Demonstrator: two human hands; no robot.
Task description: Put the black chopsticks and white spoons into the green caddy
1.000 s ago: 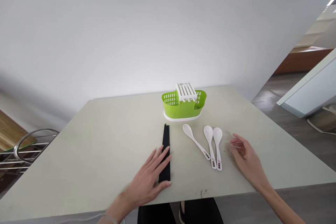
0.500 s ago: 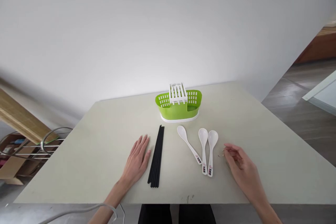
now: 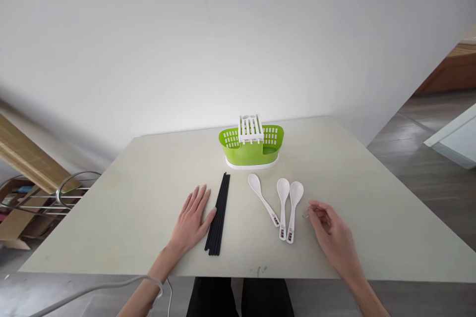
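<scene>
My left hand [image 3: 191,223] lies flat on the table with the fingers stretched out, its thumb at the edge of a bundle of black chopsticks [image 3: 217,215]. To the right lie three white spoons with printed handles: a slanted left spoon [image 3: 263,200], a middle spoon [image 3: 283,208] and a right spoon [image 3: 293,212]. Beside the right spoon rests my right hand [image 3: 332,233], fingers loosely curled and thumb close to the index fingertip; nothing shows in them. Behind the cutlery stands a green plastic basket [image 3: 249,154] with a white slatted top [image 3: 251,129] and a white base.
The pale table [image 3: 156,168] meets a white wall [image 3: 186,49] at its back edge. A grey cable [image 3: 111,285] crosses my left forearm. On the floor at the left are a metal rack [image 3: 48,207], a cardboard box [image 3: 17,225] and a leaning yellow-brown board [image 3: 35,161].
My left thumb has come over to the chopsticks. My right hand has moved slightly left, closer to the spoons. The whole view has shifted a little with the head.
</scene>
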